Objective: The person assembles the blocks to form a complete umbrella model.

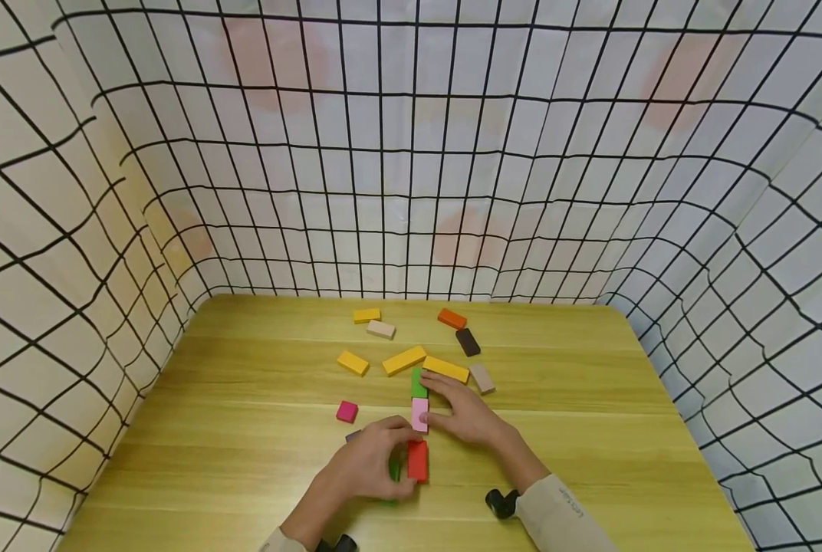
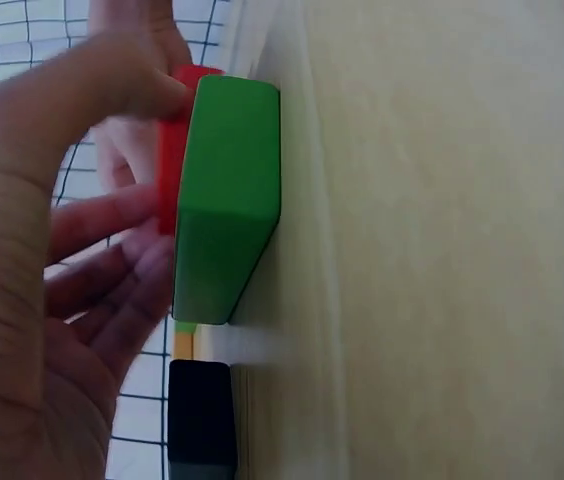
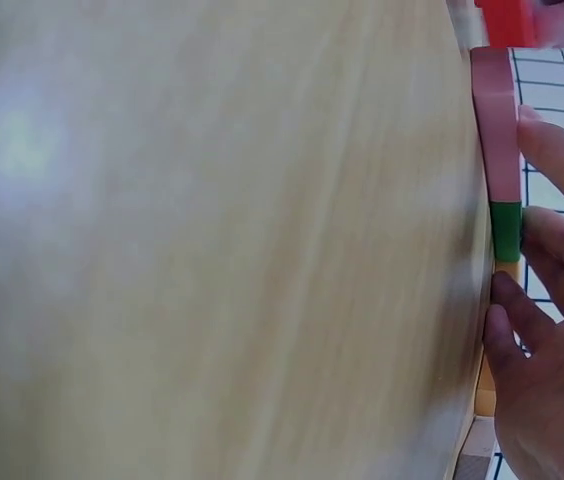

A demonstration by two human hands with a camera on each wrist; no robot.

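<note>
Between the thumb and fingertips of the left hand is a flat, red rectangular block. This grip is narrowed onto the block, thumb at the near end and fingertips at the far end. The block's long axis runs straight away from the person, one short end facing a pale pink rectangular block just beyond the grip; whether its underside touches the wood-grained, yellow-brown counter cannot be told.

Right of the pink block, the right hand has its grip spread wide, thumb at the pink block and fingers at a bright green rectangular block. Pink and green lie end to end, their long axes continuing the red one's line.

Just beyond the right grip's fingertips, a left yellow bar and a right yellow bar slant into a chevron pointing away from the person. Right of those fingers lies a greyish-beige block, its long axis tilted; farther out are a dark brown block and an orange block.

Under the left grip sits a dark green block, partly covered. Beyond that grip, to the left, lies a small magenta block.
</note>
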